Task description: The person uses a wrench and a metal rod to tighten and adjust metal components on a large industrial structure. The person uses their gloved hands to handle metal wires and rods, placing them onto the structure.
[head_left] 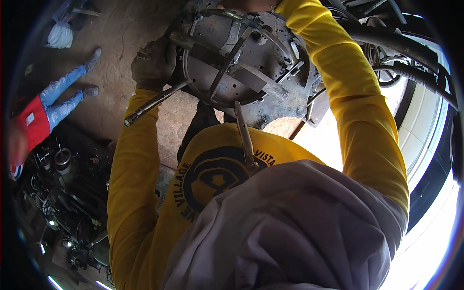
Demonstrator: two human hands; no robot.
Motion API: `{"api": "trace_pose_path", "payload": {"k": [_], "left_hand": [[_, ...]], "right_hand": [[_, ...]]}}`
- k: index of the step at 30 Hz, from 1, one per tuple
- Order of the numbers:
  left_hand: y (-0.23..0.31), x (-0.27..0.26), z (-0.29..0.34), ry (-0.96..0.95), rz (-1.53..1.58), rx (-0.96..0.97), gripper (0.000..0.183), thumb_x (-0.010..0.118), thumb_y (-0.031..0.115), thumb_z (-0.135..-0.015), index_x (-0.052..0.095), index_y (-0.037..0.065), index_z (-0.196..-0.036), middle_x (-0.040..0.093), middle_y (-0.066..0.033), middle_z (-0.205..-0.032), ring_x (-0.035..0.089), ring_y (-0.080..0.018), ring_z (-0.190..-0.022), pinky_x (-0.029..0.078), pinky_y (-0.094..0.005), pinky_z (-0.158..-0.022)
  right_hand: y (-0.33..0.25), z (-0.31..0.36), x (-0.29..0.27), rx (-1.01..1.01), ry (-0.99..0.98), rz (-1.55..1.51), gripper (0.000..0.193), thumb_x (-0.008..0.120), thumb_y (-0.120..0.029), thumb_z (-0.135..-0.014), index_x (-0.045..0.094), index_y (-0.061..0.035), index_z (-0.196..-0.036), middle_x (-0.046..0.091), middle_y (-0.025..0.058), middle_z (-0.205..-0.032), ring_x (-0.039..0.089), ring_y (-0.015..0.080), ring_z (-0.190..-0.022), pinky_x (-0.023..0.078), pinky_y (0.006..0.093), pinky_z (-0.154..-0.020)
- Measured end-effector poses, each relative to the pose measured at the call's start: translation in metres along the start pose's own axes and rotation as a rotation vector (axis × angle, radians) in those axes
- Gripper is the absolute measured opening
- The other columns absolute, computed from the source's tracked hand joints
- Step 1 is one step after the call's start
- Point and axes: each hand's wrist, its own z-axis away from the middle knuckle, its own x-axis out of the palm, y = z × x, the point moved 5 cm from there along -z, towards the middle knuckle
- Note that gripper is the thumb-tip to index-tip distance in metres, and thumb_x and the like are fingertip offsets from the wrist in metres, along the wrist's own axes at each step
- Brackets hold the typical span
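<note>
A round metal frame (237,104) with crossing bars lies over a grey metal plate (290,104) pierced with small holes. Beside the frame's left rim is my left hand (154,64), in a dark glove and closed; its grip is hidden. Close by it, a short pipe (181,39) runs into the frame. My right hand (249,5) rests at the far side of the frame, cut off by the top edge, its fingers mostly unseen. Two metal rods, a left one (155,103) and a middle one (244,135), project from the frame toward me.
At the left stands a person in a red top (34,123) and blue jeans, near a white bag (60,36). Dark machine parts (72,193) crowd the lower left. Thick black hoses (396,46) run along the right, beside a bright area.
</note>
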Motion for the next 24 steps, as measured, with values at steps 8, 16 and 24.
{"api": "trace_pose_path", "payload": {"k": [8, 16, 24], "left_hand": [[-0.005, 0.0, 0.007, 0.005, 0.045, -0.014, 0.019, 0.062, 0.029, -0.092, 0.067, 0.015, -0.104, 0.07, -0.0054, -0.089, 0.069, -0.0263, -0.075, 0.055, -0.0391, -0.062], [-0.004, 0.0, 0.001, 0.028, 0.099, -0.032, 0.023, 0.055, 0.035, -0.094, 0.066, 0.015, -0.094, 0.069, -0.0092, -0.082, 0.067, -0.0313, -0.072, 0.053, -0.0444, -0.061], [-0.008, 0.001, 0.011, 0.053, 0.071, -0.05, 0.019, 0.058, 0.034, -0.092, 0.065, 0.016, -0.094, 0.069, -0.0092, -0.082, 0.067, -0.0314, -0.073, 0.054, -0.0471, -0.061]], "right_hand": [[-0.042, -0.02, -0.064, -0.251, 0.136, -0.078, 0.015, 0.066, -0.026, -0.078, 0.066, -0.0147, -0.067, 0.064, 0.0051, -0.066, 0.063, 0.0266, -0.065, 0.048, 0.0398, -0.058], [-0.04, 0.012, -0.076, -0.208, 0.054, 0.07, 0.016, 0.068, -0.029, -0.069, 0.064, -0.0139, -0.065, 0.063, 0.0062, -0.065, 0.061, 0.0268, -0.062, 0.047, 0.0427, -0.059], [-0.089, 0.098, -0.124, 0.203, 0.161, -0.006, 0.012, 0.065, -0.022, -0.091, 0.072, -0.0128, -0.087, 0.065, 0.0051, -0.071, 0.064, 0.0248, -0.066, 0.053, 0.0369, -0.056]]}}
